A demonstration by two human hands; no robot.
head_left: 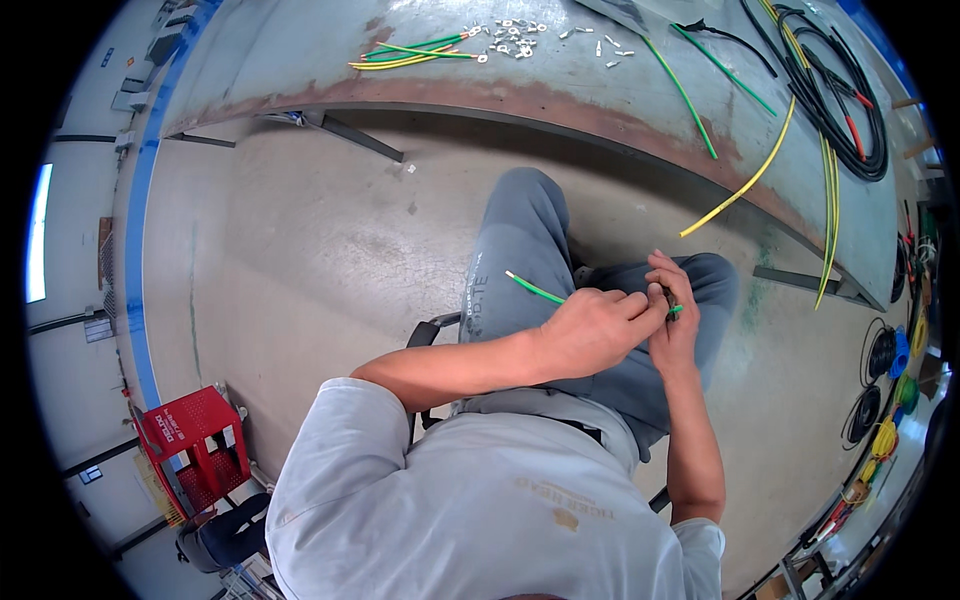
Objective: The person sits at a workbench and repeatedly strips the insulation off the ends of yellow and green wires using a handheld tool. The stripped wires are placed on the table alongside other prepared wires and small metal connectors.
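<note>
A short green wire [538,289] with a bare end sticks out to the left of my left hand [598,328], which is closed around it above my lap. The wire's other end [676,309] shows green by my right hand [676,318]. My right fingers are curled round that end, with something small and dark between them that I cannot make out. Both hands meet over my right thigh. On the metal table ahead lie several green and yellow wires [420,52], some with ring lugs on their ends, beside a scatter of loose metal lugs [515,38].
The rusty-edged table [560,115] spans the far side, its legs underneath. Black cable coils [860,165] and long yellow-green wires [829,220] lie at its right, some hanging over the edge. A red cart [195,440] stands at left. Cable coils [882,352] line the right side.
</note>
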